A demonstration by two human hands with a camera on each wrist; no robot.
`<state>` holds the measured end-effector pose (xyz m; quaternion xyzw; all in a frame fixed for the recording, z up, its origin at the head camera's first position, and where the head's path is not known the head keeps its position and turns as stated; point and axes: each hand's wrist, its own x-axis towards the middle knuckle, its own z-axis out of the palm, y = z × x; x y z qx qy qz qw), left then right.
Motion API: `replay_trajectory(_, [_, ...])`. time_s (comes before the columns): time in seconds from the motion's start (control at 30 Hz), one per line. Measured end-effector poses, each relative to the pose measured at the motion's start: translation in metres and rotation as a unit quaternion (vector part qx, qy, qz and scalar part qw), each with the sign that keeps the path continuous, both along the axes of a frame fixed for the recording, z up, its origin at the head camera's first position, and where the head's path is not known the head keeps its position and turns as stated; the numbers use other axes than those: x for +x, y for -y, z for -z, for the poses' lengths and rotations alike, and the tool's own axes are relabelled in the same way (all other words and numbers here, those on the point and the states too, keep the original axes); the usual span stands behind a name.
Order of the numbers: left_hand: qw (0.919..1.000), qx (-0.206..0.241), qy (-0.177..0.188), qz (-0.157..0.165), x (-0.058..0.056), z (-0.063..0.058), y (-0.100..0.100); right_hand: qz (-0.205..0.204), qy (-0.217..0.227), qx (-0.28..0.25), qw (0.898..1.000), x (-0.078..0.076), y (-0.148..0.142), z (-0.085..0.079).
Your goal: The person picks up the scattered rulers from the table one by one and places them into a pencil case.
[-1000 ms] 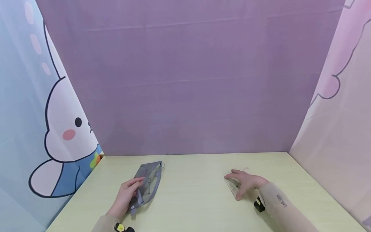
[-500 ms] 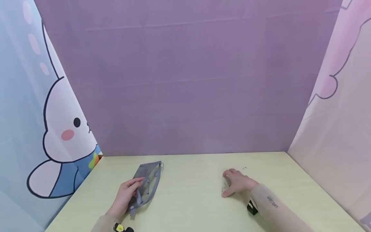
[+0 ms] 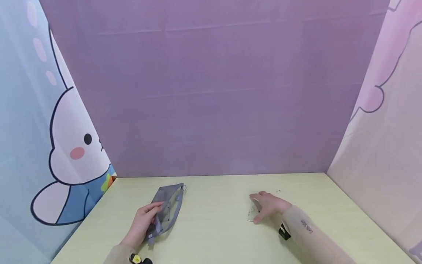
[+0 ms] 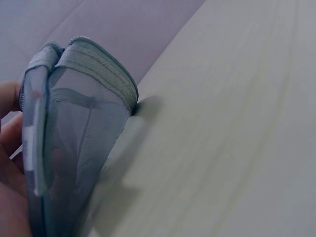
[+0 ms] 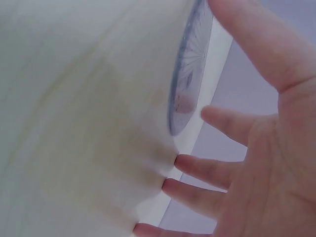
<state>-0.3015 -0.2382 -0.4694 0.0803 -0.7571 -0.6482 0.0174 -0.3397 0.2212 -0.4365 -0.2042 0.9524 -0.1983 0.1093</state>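
My left hand (image 3: 145,222) pinches a grey see-through mesh zipper pouch (image 3: 173,209) at the left of the table. In the left wrist view, the pouch (image 4: 81,118) stands on the table with its zipper edge uppermost. Over at the right, my right hand (image 3: 268,205) spreads over a clear plastic protractor (image 3: 252,212). In the right wrist view, radial lines show on the protractor (image 5: 190,64). My thumb overlaps its upper end and my index fingertip is right by its edge, while the other fingertips reach down at the table.
The pale wooden table (image 3: 211,227) ends at a purple cloth backdrop (image 3: 211,91). Printed curtains (image 3: 79,154) close off the left and right sides. Small dark marks (image 3: 278,190) lie on the table beyond my right hand.
My right hand has moved left with the protractor, which has turned a little, and its thumb and fingers are spread a bit wider than half a second ago. The left hand and pouch keep still.
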Motion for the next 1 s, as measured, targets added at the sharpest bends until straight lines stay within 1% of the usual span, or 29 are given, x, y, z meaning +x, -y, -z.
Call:
replay_trajectory(0.3, [1.0000,-0.003,0.001,0.000,0.002,0.000,0.001,0.012,-0.014,0.001,1.000,-0.003,0.002,0.003])
replay_trajectory(0.47, [1.0000,-0.007,0.002,0.001,0.001,0.000,0.001,0.016,-0.021,0.010,1.000,-0.005,0.004,0.001])
replay_trajectory(0.7, [1.0000,-0.005,-0.008,0.003,0.001,-0.003,-0.001,0.042,-0.020,0.019,0.999,-0.004,0.003,-0.003])
replay_trajectory(0.87, [0.9999,-0.008,-0.004,0.005,0.001,-0.003,-0.001,0.047,-0.025,0.023,0.998,-0.008,0.004,0.003])
replay_trajectory(1.0, [1.0000,-0.006,0.000,0.003,0.000,-0.001,-0.001,0.068,-0.037,0.041,0.996,-0.011,0.010,0.008])
